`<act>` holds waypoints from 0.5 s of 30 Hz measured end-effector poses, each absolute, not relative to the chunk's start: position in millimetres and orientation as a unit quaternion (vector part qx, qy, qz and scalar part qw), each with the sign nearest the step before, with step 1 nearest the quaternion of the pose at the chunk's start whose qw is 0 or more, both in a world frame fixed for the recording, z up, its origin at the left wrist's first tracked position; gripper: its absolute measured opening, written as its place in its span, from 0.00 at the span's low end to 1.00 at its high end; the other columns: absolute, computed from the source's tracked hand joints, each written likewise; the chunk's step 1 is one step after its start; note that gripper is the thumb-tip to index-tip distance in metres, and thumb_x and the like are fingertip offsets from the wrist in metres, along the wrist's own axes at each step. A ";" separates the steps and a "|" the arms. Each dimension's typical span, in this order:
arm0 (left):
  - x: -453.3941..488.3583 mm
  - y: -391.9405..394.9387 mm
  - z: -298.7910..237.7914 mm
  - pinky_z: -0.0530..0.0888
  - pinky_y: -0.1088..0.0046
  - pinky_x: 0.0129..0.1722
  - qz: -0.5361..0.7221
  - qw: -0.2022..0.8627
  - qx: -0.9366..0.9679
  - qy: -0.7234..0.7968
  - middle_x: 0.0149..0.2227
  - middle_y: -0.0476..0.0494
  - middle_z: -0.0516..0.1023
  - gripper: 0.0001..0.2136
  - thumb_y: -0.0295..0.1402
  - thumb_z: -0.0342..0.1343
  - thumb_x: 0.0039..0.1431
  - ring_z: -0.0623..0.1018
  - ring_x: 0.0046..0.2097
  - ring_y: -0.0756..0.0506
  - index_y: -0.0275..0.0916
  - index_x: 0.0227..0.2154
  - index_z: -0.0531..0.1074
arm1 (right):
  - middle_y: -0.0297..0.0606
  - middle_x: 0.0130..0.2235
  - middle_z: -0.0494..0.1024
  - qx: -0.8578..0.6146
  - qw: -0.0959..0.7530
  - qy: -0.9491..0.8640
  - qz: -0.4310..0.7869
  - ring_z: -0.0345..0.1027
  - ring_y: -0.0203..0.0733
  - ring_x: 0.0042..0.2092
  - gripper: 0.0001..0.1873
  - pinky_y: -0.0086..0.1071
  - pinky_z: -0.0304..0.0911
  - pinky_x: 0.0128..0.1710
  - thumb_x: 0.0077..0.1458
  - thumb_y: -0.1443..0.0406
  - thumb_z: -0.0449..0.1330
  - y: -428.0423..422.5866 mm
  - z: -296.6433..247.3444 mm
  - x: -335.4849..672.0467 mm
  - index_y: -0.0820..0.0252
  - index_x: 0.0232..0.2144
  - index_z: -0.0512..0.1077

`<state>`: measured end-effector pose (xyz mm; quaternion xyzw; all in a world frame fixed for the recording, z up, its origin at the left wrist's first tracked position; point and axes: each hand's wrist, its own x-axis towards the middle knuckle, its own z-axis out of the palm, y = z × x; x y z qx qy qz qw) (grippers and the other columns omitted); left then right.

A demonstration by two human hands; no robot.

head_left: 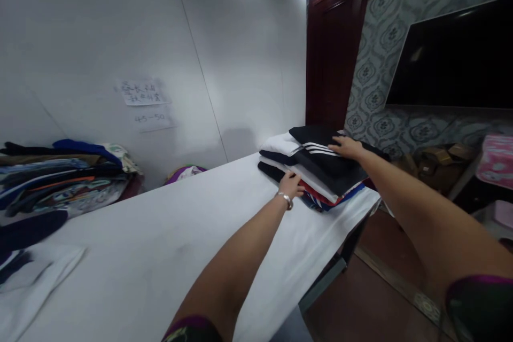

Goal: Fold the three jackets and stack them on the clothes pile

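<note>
A stack of folded clothes (280,159) lies at the far right end of the white-covered table (160,256). On top is a black garment with three white stripes (315,134); white, grey, red and blue layers show beneath it. My right hand (348,147) rests on the black garment with its fingers spread. At the near left side of the stack, my left hand (292,187) touches the lower layers, its fingers stretched out and apart. A silvery bracelet (286,200) circles my left wrist. The underside of the stack is hidden.
A taller pile of clothes (64,176) stands at the left, with a white garment (44,272) nearer me. A white wall panel (240,64) bearing paper notes (143,92) rises behind the table. Boxes (436,157) sit beyond the right edge, below a dark screen (457,59).
</note>
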<state>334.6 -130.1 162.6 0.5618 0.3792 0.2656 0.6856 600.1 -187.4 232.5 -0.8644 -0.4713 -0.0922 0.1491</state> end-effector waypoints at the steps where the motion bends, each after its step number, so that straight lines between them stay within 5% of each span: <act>1: 321.7 -130.1 149.5 0.74 0.74 0.26 0.258 0.683 0.566 0.383 0.51 0.32 0.71 0.22 0.36 0.55 0.57 0.76 0.26 0.52 0.36 0.54 0.61 | 0.44 0.63 0.60 -0.873 0.144 -0.461 -0.068 0.52 0.55 0.62 0.32 0.58 0.47 0.58 0.58 0.46 0.46 -185.7 217.4 595.1 0.53 0.59 0.61; 8: 228.4 -134.4 73.4 0.68 0.77 0.24 0.200 0.652 0.581 0.444 0.37 0.40 0.77 0.10 0.34 0.57 0.52 0.74 0.24 0.53 0.34 0.35 0.68 | 0.46 0.63 0.59 -0.875 0.155 -0.456 -0.051 0.51 0.58 0.63 0.35 0.62 0.47 0.57 0.57 0.44 0.42 -180.2 199.2 600.3 0.54 0.58 0.62; 15: 164.0 -149.1 22.1 0.68 0.70 0.27 0.221 0.555 0.672 0.437 0.30 0.45 0.76 0.07 0.34 0.55 0.47 0.74 0.27 0.47 0.41 0.30 0.72 | 0.42 0.65 0.53 -0.823 0.214 -0.519 -0.085 0.42 0.52 0.66 0.35 0.52 0.45 0.62 0.57 0.44 0.42 -137.1 235.8 570.0 0.54 0.60 0.59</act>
